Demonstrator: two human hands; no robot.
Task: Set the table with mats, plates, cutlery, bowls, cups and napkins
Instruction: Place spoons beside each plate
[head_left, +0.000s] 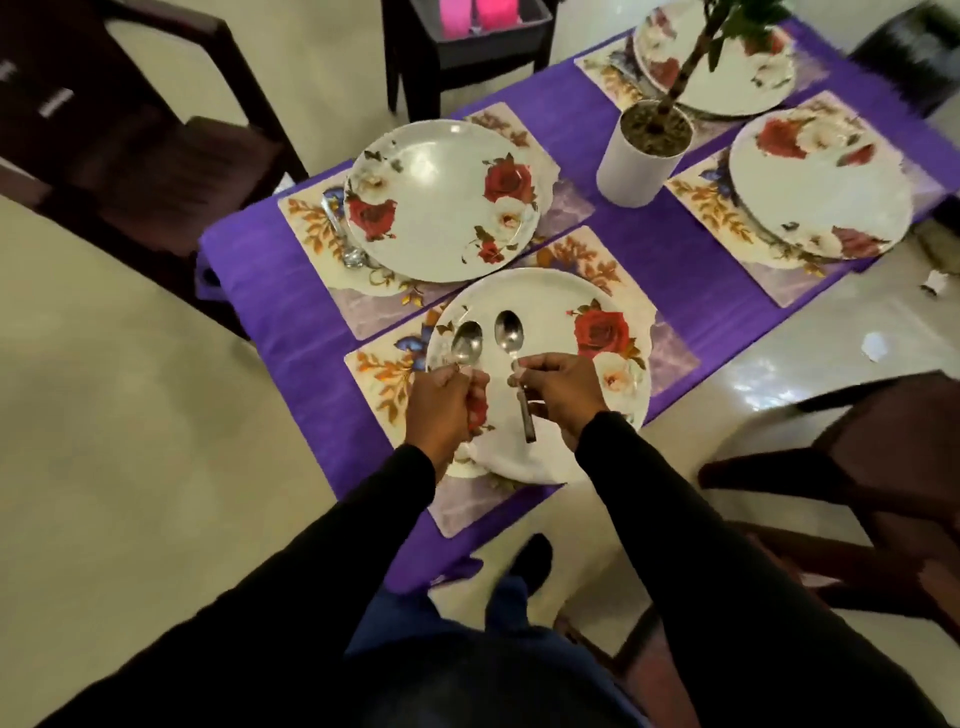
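Note:
Over the nearest rose-patterned plate (545, 312), my left hand (444, 402) grips a steel spoon (466, 343) by its handle, bowl pointing away. My right hand (558, 389) pinches a second spoon (509, 330), whose handle end sticks out below the fingers. The plate lies on a floral mat (379, 374). A second plate (441, 200) sits on the mat beyond, with cutlery (340, 228) lying on that mat's left edge. Two more plates (821, 182) (727, 67) rest on mats at the far right.
A purple cloth (665, 249) covers the table. A white pot (641, 156) with a plant stands mid-table. Dark chairs stand at the left (130, 130), far end (467, 47) and right (857, 467). Pink things (478, 15) sit on the far chair.

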